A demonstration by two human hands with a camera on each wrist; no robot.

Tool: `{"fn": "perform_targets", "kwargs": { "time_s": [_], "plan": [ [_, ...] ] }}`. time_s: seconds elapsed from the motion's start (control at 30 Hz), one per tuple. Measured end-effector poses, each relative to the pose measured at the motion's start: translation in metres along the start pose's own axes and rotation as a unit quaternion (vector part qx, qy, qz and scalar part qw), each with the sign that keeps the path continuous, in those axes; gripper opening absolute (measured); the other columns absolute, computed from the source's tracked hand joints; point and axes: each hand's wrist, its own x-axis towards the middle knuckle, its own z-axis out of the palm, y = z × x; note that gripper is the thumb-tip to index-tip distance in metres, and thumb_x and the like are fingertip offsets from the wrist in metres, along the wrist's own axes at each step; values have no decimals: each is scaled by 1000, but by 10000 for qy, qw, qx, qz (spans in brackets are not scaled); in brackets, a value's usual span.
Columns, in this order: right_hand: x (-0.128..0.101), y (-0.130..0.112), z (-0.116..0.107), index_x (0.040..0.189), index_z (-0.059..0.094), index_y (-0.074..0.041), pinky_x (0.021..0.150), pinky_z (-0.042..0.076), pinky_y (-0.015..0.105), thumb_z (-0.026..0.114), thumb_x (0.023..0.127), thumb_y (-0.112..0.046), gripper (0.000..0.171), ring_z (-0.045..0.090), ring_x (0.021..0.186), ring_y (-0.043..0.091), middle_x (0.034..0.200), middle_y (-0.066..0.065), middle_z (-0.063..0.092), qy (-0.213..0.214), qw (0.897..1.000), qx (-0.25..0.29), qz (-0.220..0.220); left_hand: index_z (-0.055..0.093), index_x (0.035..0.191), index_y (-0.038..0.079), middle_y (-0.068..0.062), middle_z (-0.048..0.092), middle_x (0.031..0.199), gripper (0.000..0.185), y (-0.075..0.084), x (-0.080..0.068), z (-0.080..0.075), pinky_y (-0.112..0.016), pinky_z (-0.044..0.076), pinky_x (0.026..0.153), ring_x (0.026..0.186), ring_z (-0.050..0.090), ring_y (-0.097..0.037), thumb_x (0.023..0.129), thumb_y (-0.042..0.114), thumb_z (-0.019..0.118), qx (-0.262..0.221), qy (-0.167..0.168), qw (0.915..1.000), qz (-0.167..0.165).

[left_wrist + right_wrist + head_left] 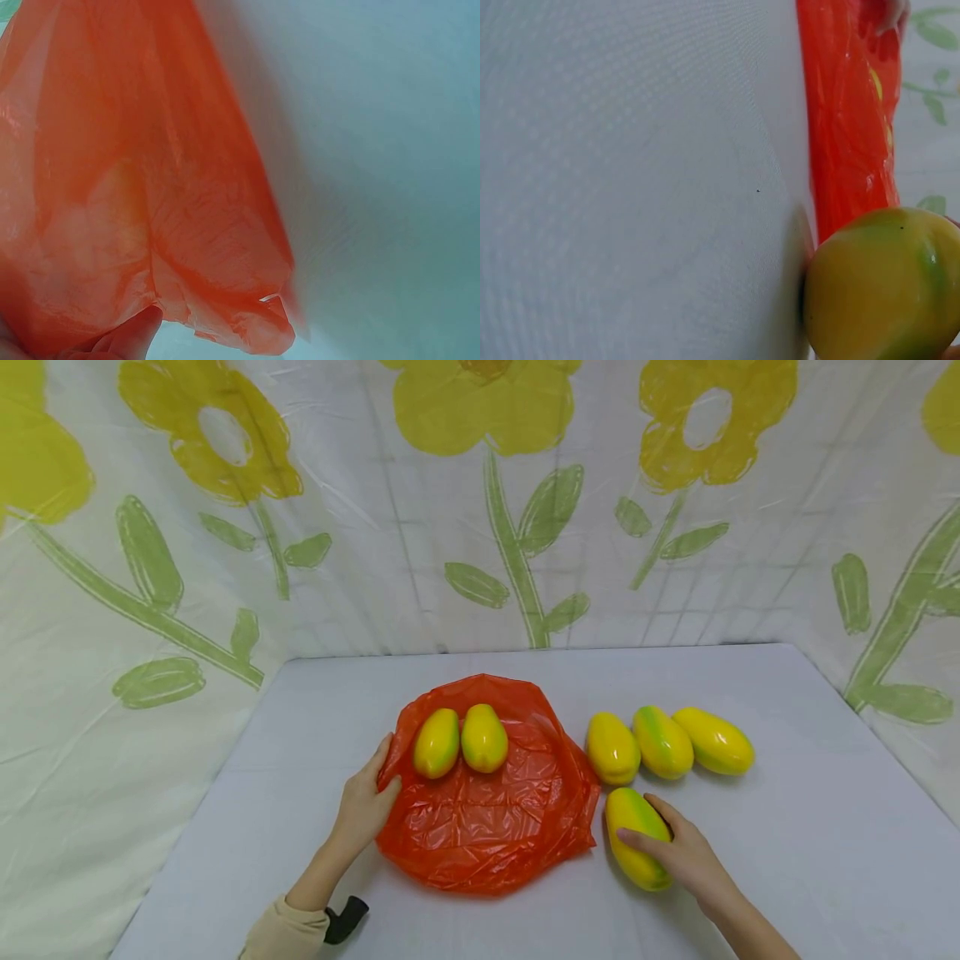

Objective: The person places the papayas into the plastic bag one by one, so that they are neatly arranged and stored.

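Orange plastic bag [487, 814] spread flat and crumpled on the pale grey bench [787, 827], near the middle. On its far half, two yellow-green mangoes [437, 742] [484, 737] side by side, touching, long axes pointing away from the person.

Left hand [365, 807] at the bag's left edge, fingers curled over the rim and pinching the plastic; thumb side toward the nearer of the two mangoes, just beside it. In the left wrist view, bag [135, 202] filling the left half of the frame, a fingertip [131, 337] under its lower edge, grey bench [382, 172] to the right. Beige sleeve [283, 933] and a black strap [346, 919] at the left wrist.

Right hand [686, 853] on a fourth loose mango [637, 837] just right of the bag's near right corner, fingers wrapped over its top and right side, mango lying on the bench. In the right wrist view, the rounded end of that mango [881, 285] at lower right, the bag [851, 120] as an orange band behind it, bench [630, 180] across the left.

Beyond the held mango, a row of three more mangoes [612, 747] [663, 742] [713, 741] on the bench, right of the bag, close together, the left two touching.

White backdrop sheet [420, 527] printed with yellow flowers and green stems behind and to both sides.
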Motion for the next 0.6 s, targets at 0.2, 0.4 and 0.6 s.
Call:
{"fn": "perform_targets", "kwargs": {
  "time_s": [0.2,0.4,0.6],
  "plan": [
    [1,0,0,151,22,4,105,29,66,64,89,-46,90,34,130,47,150,34,25,24,10000,-22,-4,30,150,-2,-25,35,149,60,-2,2,2,-53,35,105,134,38,-42,93,-1,49,-32,13,10000,37],
    [1,-1,0,150,24,4,105,29,66,64,89,-44,88,35,129,47,150,34,26,33,10000,-26,-35,29,150,-2,-25,34,149,61,-4,3,3,-53,35,105,135,37,-43,93,-1,49,-30,8,10000,44],
    [-2,-3,-1,150,25,4,104,31,65,65,89,-44,87,36,129,45,150,33,28,43,9999,-13,-120,29,150,-3,-25,35,149,61,-4,2,2,-53,36,105,134,39,-42,93,-1,49,-70,1,10000,52]
  ]
}}
